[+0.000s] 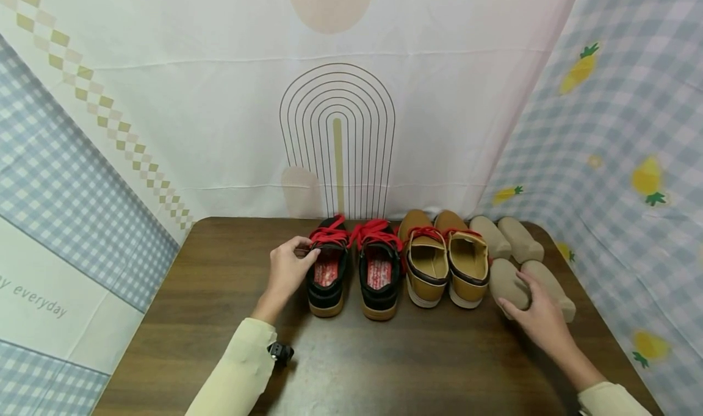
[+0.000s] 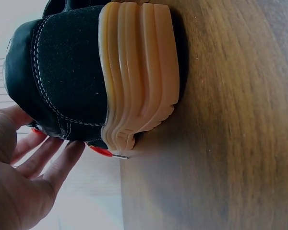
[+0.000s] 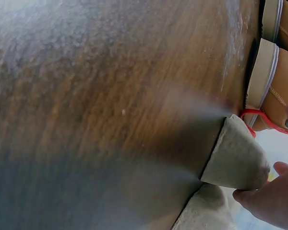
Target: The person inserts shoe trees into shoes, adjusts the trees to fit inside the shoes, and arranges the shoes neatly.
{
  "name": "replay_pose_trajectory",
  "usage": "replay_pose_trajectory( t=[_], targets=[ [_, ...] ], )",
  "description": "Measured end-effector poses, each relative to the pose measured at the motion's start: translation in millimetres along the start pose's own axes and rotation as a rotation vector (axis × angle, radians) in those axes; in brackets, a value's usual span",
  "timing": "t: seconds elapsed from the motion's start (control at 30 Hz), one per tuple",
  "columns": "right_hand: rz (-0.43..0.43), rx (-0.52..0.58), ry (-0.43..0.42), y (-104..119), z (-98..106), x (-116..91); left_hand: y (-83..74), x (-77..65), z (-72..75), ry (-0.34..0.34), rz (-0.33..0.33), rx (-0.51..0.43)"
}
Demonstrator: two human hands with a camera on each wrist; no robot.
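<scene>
A pair of black shoes with red laces stands upright on the table. My left hand point(image 1: 291, 266) pinches the collar of the left black shoe point(image 1: 326, 291); its heel and tan sole point(image 2: 139, 72) fill much of the left wrist view. At the right, beige, rounded shoe inserts point(image 1: 519, 239) lie in two rows. My right hand point(image 1: 540, 315) holds the front left shoe insert point(image 1: 508, 282) between thumb and fingers, and in the right wrist view the fingertips point(image 3: 245, 195) touch that insert's edge.
Beside the inserts stands a pair of tan shoes point(image 1: 425, 285) with red laces; the right black shoe point(image 1: 379, 303) is just left of them. All sit along the back of a brown wooden table point(image 1: 351, 367). Printed cloths point(image 1: 219, 129) hang behind and at both sides.
</scene>
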State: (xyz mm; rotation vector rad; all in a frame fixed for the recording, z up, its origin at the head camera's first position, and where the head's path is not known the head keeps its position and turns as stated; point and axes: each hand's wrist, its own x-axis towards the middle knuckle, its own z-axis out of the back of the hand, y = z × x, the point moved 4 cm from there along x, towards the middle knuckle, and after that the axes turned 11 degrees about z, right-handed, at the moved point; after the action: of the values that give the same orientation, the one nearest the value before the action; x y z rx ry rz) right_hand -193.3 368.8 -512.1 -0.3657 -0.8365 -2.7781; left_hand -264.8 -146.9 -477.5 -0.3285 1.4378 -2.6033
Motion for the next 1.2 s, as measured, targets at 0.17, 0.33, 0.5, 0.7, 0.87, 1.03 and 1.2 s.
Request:
replay_pose_trajectory(
  t=[0.17,0.33,0.5,0.7,0.87,1.03,1.2],
  targets=[
    [0.022,-0.022,0.003,-1.6,-3.9,-0.4,1.0,1.2,0.0,0.0,-0.013,0.012],
    [0.053,-0.031,-0.005,-2.9,-5.7,-0.2,1.9,1.8,-0.3,0.004,-0.015,0.013],
    [0.059,-0.064,0.005,-5.5,-7.5,-0.1,3.1,2.2,-0.4,0.008,-0.014,0.009],
    [0.018,-0.095,0.062,-9.5,-12.5,-1.4,2.1,2.0,-0.1,0.017,-0.014,0.007],
    [0.016,-0.1,0.064,-8.9,-14.1,-1.6,0.7,1.5,1.3,0.023,-0.018,0.001],
    [-0.001,-0.101,0.085,-7.1,-14.4,-0.9,0.6,1.8,2.1,0.032,-0.015,0.0],
    [-0.006,-0.096,0.079,-5.4,-12.6,-1.4,0.8,1.6,1.6,0.041,-0.004,0.005]
  ],
)
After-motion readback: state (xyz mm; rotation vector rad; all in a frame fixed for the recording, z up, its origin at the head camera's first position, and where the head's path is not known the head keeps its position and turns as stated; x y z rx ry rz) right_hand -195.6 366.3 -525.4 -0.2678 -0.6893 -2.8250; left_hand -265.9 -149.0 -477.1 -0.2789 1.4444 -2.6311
